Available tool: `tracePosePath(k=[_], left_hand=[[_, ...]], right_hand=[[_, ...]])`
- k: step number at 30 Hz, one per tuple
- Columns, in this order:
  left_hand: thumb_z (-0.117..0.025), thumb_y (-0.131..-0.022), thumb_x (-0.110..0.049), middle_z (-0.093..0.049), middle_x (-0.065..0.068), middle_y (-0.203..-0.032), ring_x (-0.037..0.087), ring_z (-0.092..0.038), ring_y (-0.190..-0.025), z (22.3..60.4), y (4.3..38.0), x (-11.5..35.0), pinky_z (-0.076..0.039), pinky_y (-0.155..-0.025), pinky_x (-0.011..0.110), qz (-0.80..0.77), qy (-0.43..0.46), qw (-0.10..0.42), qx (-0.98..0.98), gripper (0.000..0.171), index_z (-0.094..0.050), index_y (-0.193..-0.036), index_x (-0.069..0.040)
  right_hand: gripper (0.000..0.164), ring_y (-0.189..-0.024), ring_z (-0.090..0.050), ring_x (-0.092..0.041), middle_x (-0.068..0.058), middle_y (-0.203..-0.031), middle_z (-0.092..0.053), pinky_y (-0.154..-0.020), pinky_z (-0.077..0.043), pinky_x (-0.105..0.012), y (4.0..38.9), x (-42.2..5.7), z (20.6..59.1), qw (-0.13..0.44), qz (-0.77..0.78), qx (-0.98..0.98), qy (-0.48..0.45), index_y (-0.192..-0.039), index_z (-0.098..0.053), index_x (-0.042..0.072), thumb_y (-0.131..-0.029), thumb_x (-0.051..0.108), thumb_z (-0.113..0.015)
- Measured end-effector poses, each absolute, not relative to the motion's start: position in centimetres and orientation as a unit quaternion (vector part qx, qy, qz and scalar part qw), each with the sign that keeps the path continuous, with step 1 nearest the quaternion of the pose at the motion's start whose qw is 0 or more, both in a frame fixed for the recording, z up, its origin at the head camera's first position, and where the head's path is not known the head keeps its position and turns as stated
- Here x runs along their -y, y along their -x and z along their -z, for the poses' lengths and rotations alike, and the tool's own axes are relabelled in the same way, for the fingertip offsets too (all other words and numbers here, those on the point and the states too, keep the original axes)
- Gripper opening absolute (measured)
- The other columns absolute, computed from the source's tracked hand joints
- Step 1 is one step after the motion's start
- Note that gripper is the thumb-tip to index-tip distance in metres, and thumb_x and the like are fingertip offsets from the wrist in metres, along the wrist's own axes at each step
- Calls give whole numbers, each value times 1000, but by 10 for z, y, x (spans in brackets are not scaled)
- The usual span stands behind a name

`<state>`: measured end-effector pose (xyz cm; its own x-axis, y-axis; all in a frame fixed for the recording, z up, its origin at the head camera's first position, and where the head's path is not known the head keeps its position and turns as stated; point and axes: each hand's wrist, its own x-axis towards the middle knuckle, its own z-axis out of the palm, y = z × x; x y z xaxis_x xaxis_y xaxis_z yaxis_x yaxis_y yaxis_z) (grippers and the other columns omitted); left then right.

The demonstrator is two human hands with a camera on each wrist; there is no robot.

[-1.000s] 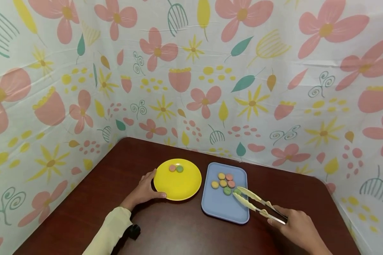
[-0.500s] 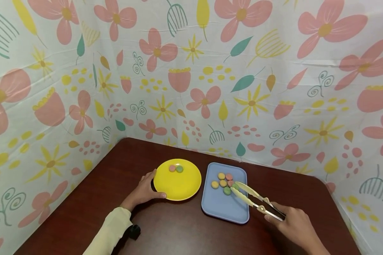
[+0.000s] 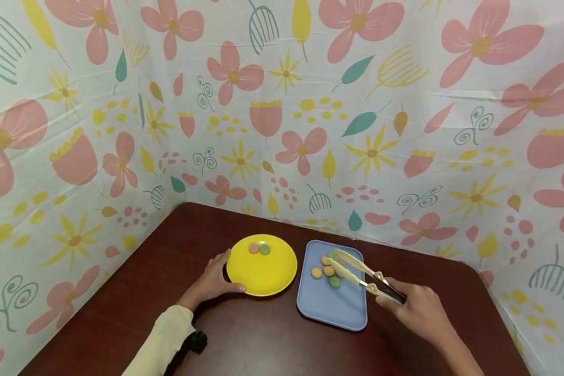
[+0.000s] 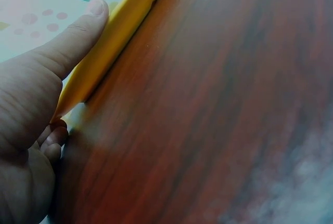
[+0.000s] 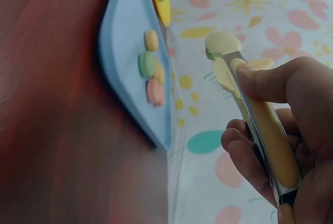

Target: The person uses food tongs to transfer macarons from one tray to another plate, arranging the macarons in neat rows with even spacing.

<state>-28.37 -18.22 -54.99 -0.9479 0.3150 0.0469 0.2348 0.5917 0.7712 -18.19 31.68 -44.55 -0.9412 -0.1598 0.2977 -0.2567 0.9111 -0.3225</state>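
Observation:
My left hand [image 3: 211,279] grips the near left edge of a yellow plate [image 3: 265,274], its thumb [image 4: 78,39] over the rim. A pink macaron [image 3: 254,248] and a green macaron [image 3: 265,249] lie near the plate's far side. With my right hand [image 3: 420,310] I hold tongs [image 3: 347,272] with cream tips. Between those tips is another green macaron [image 3: 332,256], raised above the blue tray [image 3: 329,308] in the right wrist view. Yellow macarons [image 3: 316,272], a green one [image 3: 334,282] and pink macarons [image 5: 155,91] sit on the tray, some partly hidden behind the tongs.
Plate and tray stand side by side on a dark brown table [image 3: 258,334], a narrow gap between them. A flower-printed white sheet [image 3: 282,130] hangs behind the table and along its left. A small black object [image 3: 197,342] shows by the left wrist.
The tongs closed on a green macaron at the tray's right side, then moved up and toward the far side with it. The left hand and the plate have stayed in place.

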Motion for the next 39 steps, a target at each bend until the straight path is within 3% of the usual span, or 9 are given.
tracePosePath(k=[4,13,18,26,34,39], left_hand=[[-89,-74,-55,-19,20,-168,42,-12,-155,549,282,180,-1,-122,64,-425,-153,55,-891,127,-15,-164,-4],[-89,-73,-55,-18,20,-168,45,-9,-155,550,282,181,-6,-121,67,-426,-148,54,-891,128,-15,-164,-4],[-89,-72,-55,-18,20,-168,46,-8,-155,550,283,183,-5,-121,68,-426,-150,49,-891,129,-15,-164,-3],[-89,-72,-55,-20,20,-168,43,-12,-155,553,286,184,-2,-122,66,-428,-153,43,-889,128,-16,-164,-3],[-89,-73,-54,-18,19,-168,44,-9,-155,549,284,183,-5,-121,67,-430,-148,52,-889,128,-15,-164,-3],[-89,-73,-54,-18,19,-168,44,-10,-155,548,284,183,-7,-120,68,-428,-148,51,-890,128,-15,-164,-4]], right_hand=[[49,-60,-46,-12,15,-63,-58,-60,-40,-35,190,-308,439,132,-178,968,-116,-124,-75,10,-84,37,-84],[57,-54,-37,-11,8,-58,-53,-54,-33,-29,208,-283,430,112,-197,965,-129,-128,-72,2,-86,39,-83],[58,-51,-40,-9,8,-57,-51,-50,-34,-26,218,-269,430,100,-203,964,-140,-127,-72,2,-85,41,-83],[59,-58,-46,-11,6,-67,-61,-54,-37,-28,236,-246,433,78,-200,963,-161,-130,-71,6,-84,40,-83],[53,-50,-39,-9,10,-53,-48,-50,-33,-26,255,-222,450,80,-213,955,-191,-130,-72,8,-84,33,-85],[54,-52,-39,-9,11,-54,-51,-52,-33,-27,265,-214,460,90,-203,955,-197,-129,-73,8,-83,33,-86]])
